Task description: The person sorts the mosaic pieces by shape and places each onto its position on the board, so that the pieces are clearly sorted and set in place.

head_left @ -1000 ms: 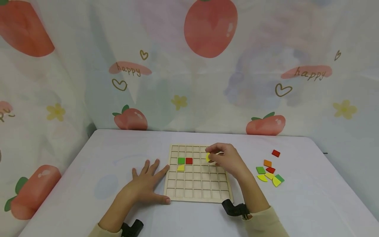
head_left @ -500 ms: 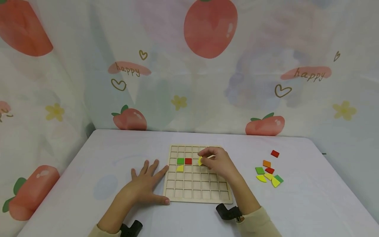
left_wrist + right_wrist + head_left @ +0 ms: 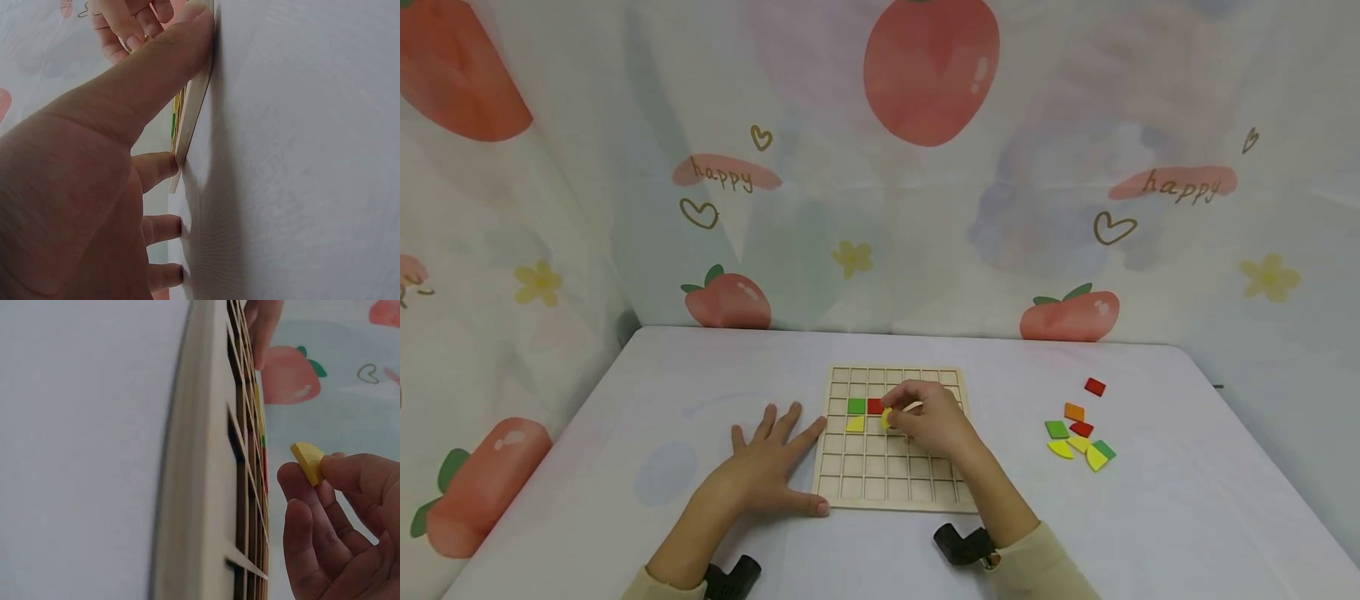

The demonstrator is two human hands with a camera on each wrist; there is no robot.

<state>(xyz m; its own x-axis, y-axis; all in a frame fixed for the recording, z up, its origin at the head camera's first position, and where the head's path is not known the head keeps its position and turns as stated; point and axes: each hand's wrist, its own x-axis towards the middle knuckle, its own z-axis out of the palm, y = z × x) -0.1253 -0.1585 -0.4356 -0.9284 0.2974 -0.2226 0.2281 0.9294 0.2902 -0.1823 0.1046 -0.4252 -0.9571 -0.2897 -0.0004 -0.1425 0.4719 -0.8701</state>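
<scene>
My right hand [image 3: 928, 417] pinches a yellow quarter-round tile [image 3: 307, 462] between thumb and fingertips, just above the wooden grid board [image 3: 865, 492]. In the head view the tile is near the red square tile [image 3: 875, 406], partly covered by the fingers. A green square tile [image 3: 856, 406] lies in the cell left of the red one, and a yellow tile [image 3: 854, 425] sits in the cell below the green. My left hand [image 3: 767, 471] is spread flat at the board's left side; its thumb and index fingertip touch the edge, while the other fingertips rest on the table.
Right of the board, several loose tiles lie on the white table [image 3: 1150, 517]: an orange square [image 3: 1074, 412], a green square [image 3: 1056, 429], red pieces such as the far one [image 3: 1094, 387], and yellow pieces like the quarter-round [image 3: 1060, 449]. A patterned cloth [image 3: 925, 250] hangs behind.
My right hand has moved left across the board and slightly nearer, carrying the yellow tile from the right-hand columns to beside the red tile. The left hand has stayed in place.
</scene>
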